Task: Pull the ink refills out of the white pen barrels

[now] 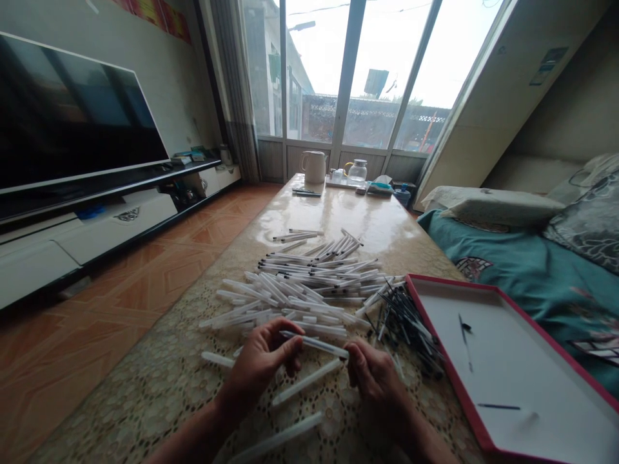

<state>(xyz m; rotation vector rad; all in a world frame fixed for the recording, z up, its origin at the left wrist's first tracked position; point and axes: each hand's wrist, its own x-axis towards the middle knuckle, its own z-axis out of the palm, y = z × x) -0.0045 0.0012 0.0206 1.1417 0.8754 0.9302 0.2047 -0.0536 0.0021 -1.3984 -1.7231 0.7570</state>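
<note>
Between my two hands is a slim pen [322, 346] with a clear, whitish barrel and a dark end. My left hand [265, 357] pinches its left end between thumb and fingers. The fingers of my right hand [372, 370] are closed round its dark right end, and they partly hide it. Below the pen, a loose translucent white tube [304, 383] lies on the table, and another white tube [280, 438] is nearer to me. Just beyond my hands spreads a heap of white pen barrels [290, 299], many farther ones with dark ends. Thin dark sticks like refills [411, 322] are piled to the right.
A shallow tray with a red rim [464, 396] sits at the right, holding a few small dark pieces. On the far end of the patterned table [159, 380] stand a kettle [314, 167] and a glass jug [356, 172]. A teal-covered seat [512, 258] flanks the right side.
</note>
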